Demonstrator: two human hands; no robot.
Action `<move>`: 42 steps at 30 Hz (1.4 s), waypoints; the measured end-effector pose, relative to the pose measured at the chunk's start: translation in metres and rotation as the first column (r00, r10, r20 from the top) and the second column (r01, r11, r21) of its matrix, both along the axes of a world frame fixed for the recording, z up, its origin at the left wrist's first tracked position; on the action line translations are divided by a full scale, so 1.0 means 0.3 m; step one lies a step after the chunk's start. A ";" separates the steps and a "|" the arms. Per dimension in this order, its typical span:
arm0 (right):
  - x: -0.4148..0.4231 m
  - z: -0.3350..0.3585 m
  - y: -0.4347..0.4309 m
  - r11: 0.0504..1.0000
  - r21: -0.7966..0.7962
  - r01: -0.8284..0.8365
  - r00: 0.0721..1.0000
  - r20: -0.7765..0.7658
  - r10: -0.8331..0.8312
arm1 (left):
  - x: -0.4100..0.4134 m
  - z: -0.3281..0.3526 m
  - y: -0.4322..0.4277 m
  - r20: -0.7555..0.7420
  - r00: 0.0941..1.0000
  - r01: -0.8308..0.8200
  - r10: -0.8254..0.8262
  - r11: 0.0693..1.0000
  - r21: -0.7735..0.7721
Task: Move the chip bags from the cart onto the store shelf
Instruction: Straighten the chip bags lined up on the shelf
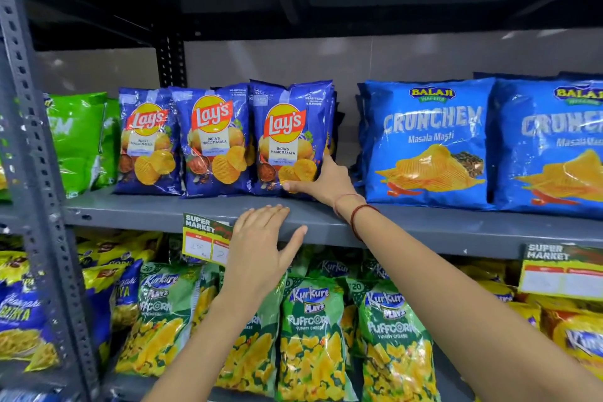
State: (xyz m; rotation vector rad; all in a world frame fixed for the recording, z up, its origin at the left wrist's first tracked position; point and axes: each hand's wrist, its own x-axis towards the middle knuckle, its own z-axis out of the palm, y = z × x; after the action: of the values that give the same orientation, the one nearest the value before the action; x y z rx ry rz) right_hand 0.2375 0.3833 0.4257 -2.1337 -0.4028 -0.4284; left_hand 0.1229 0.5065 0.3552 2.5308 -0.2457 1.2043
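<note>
Three rows of blue Lay's chip bags stand upright on the grey store shelf [137, 210]. My right hand [321, 181] grips the lower right corner of the rightmost Lay's bag [287, 137], thumb on its front and fingers behind its edge. My left hand [257, 245] hovers flat at the shelf's front lip, fingers apart and holding nothing. It partly covers a price tag [202, 235]. The cart is out of view.
Green bags [78, 140] stand left of the Lay's, big blue Balaji Crunchem bags [427, 140] to the right with a gap between. Kurkure Puffcorn bags [313, 336] fill the shelf below. A perforated grey upright [29, 127] rises at left, another shelf overhead.
</note>
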 end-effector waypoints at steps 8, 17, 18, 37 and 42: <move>-0.022 -0.004 -0.015 0.996 0.094 -0.006 1.000 -0.005 0.006 | -0.014 0.005 -0.001 -0.034 0.999 0.018 -0.019 1.000 -0.006; -0.104 0.049 -0.136 0.972 0.228 0.060 0.953 0.275 -0.123 | -0.016 0.017 0.000 -0.018 1.000 0.017 -0.017 1.000 0.002; -0.117 0.066 -0.171 0.967 0.250 0.056 0.940 0.314 -0.136 | -0.016 0.018 -0.001 -0.013 1.000 0.012 -0.012 1.000 -0.003; -0.050 0.023 -0.735 0.897 0.411 0.163 0.983 0.010 -0.183 | 0.150 0.131 -0.367 -0.160 0.982 0.086 -0.098 0.993 -0.081; -0.003 0.049 -0.766 0.916 0.399 0.041 0.981 -0.192 0.040 | 0.148 0.093 -0.377 -0.039 0.995 -0.087 0.089 0.995 0.045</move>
State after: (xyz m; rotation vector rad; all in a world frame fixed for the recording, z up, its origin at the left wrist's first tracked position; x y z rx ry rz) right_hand 0.2366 0.1535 0.4404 -1.7530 -0.1805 -0.2681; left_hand 0.1674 0.3935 0.3830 2.6254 -0.1532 1.1897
